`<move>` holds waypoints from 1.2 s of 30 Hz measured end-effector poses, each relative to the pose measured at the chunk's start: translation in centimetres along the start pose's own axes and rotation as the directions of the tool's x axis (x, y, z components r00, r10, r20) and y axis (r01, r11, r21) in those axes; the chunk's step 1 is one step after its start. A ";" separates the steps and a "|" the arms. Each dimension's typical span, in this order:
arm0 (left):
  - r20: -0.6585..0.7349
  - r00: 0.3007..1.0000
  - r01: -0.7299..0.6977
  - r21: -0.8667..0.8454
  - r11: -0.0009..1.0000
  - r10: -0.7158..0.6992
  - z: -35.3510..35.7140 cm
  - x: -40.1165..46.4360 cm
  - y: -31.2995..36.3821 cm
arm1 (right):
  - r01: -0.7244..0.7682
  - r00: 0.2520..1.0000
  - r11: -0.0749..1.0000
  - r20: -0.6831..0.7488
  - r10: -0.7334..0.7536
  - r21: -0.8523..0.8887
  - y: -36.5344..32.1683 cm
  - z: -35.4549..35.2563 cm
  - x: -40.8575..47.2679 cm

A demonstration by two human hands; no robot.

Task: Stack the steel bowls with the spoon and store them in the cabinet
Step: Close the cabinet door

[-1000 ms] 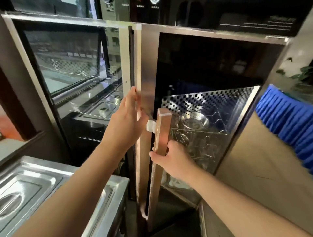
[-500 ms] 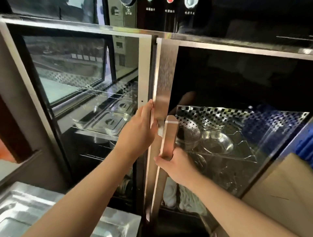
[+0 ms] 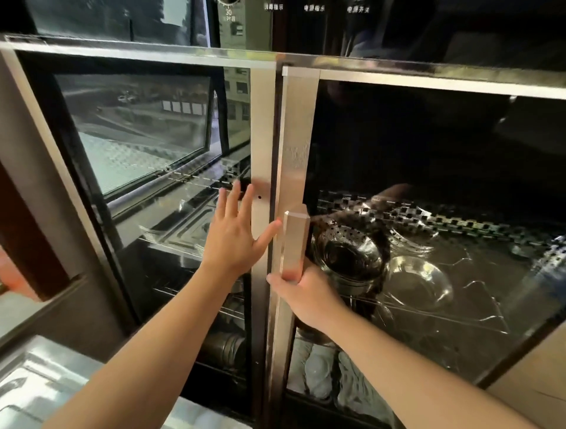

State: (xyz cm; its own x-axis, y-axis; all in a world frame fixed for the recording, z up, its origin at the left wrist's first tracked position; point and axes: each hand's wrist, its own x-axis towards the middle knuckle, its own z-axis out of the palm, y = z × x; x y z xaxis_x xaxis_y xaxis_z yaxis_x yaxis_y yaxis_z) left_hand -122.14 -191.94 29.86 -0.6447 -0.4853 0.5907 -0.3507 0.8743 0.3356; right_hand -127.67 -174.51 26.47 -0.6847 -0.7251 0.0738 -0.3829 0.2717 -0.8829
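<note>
The right hand (image 3: 301, 295) gripped the door's upright handle (image 3: 294, 245) near its middle, while the left hand (image 3: 235, 237), fingers spread, lay just beside it on the left door (image 3: 260, 128).

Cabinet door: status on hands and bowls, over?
Left hand open, flat on left door frame. Right hand gripping door handle. Steel bowls inside behind the glass. Nothing blocking.

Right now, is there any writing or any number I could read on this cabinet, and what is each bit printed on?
"30": under the dial on the dark control panel above the doors.
Small characters just beneath the "30": too blurred to read.
Three short white labels in a row along the panel's top edge: Chinese characters, too small and blurred to read with confidence.
Glass doors, handle and bowls inside: no writing visible.
</note>
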 end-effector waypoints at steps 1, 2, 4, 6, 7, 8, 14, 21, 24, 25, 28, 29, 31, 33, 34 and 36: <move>0.000 1.000 0.009 0.000 1.000 -0.009 0.5 0.2 -0.1 | 0.005 1.000 1.000 0.000 -0.005 0.005 0.1 0.0 0.4; -0.006 1.000 0.013 0.001 1.000 -0.013 0.9 0.4 -0.2 | 0.007 1.000 1.000 -0.007 -0.007 0.011 0.1 0.1 0.7; -0.028 1.000 0.004 0.016 1.000 -0.004 1.7 0.6 -0.6 | 0.011 1.000 1.000 -0.027 -0.010 0.017 0.2 0.3 1.3; -0.047 0.999 -0.020 0.061 0.998 0.023 2.4 0.7 -1.2 | 0.011 0.998 0.999 -0.059 -0.009 0.036 0.3 0.5 1.7; -0.057 0.998 -0.029 0.095 0.995 0.035 2.7 0.8 -1.7 | 0.010 0.997 0.999 -0.074 -0.007 0.042 0.4 0.6 2.0; -0.071 0.997 -0.034 0.130 0.991 0.044 3.0 1.0 -2.1 | 0.009 0.996 0.999 -0.089 -0.005 0.045 0.3 0.6 2.2; -0.124 0.991 -0.025 0.216 0.976 0.053 4.3 2.2 -3.8 | 0.041 0.974 0.999 -0.223 -0.038 0.008 0.9 1.5 3.5; -0.209 0.973 -0.059 0.184 0.981 0.098 6.4 2.8 -4.4 | 0.208 0.925 0.977 -0.316 -0.210 -0.039 2.4 2.5 4.9; -0.238 0.966 -0.056 0.188 0.981 0.100 6.9 3.0 -4.3 | 0.278 0.893 0.959 -0.350 -0.282 -0.063 2.7 2.5 5.4; -0.247 0.963 -0.058 0.185 0.981 0.104 7.0 3.1 -4.3 | 0.292 0.886 0.954 -0.357 -0.296 -0.067 2.7 2.5 5.7; -0.272 0.955 -0.067 0.190 0.980 0.118 7.3 3.2 -4.3 | 0.296 0.877 0.950 -0.368 -0.311 -0.097 2.8 2.2 6.4; -0.278 0.953 -0.067 0.193 0.979 0.120 7.3 3.3 -4.3 | 0.295 0.877 0.950 -0.365 -0.312 -0.104 2.8 2.1 6.6; -0.282 0.951 -0.071 0.197 0.978 0.126 7.4 3.3 -4.3 | 0.298 0.876 0.948 -0.364 -0.318 -0.110 2.9 2.0 6.8; -0.289 0.947 -0.083 0.206 0.975 0.142 7.4 3.3 -4.2 | 0.304 0.867 0.944 -0.374 -0.330 -0.128 2.9 2.0 6.9; -0.288 0.946 -0.088 0.205 0.975 0.146 7.3 3.3 -4.2 | 0.307 0.862 0.942 -0.380 -0.336 -0.139 2.9 2.0 6.9; -0.293 0.943 -0.096 0.211 0.973 0.157 7.2 3.1 -4.1 | 0.316 0.849 0.934 -0.390 -0.357 -0.166 2.9 1.9 6.9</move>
State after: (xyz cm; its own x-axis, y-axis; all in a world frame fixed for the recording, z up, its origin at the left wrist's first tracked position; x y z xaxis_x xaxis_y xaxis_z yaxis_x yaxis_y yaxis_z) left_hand -127.61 -197.00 24.98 -0.4639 -0.3233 0.8248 -0.4227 0.8990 0.1147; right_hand -132.33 -179.96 23.48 -0.6865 -0.4654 0.5587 -0.6773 0.1299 -0.7241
